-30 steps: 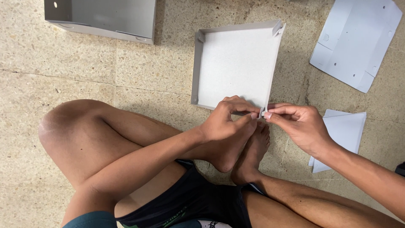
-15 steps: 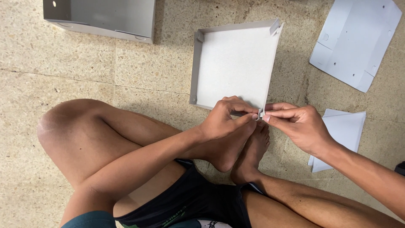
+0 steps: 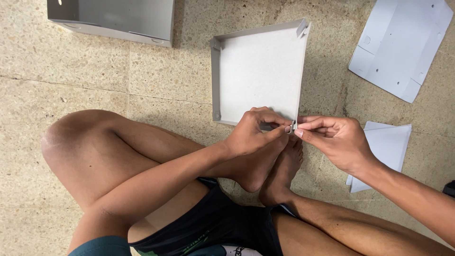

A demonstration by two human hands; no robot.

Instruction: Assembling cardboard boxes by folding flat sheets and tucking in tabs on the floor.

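Note:
A shallow grey cardboard tray (image 3: 259, 71) with folded-up walls lies on the stone floor in front of my crossed feet. My left hand (image 3: 253, 130) and my right hand (image 3: 334, 140) meet at the tray's near right corner. Both pinch the small corner flap (image 3: 292, 126) there, thumbs and forefingers closed on it. The tray's other corners show small folded tabs. My bare feet rest just under the hands.
A larger grey box (image 3: 113, 19) stands at the top left. A flat white die-cut board (image 3: 403, 45) lies at the top right. A folded white sheet (image 3: 386, 151) lies by my right wrist. My bent knee fills the lower left.
The hands stay at the same tray corner; the fingers have shifted only slightly on the flap. The tray has not visibly moved.

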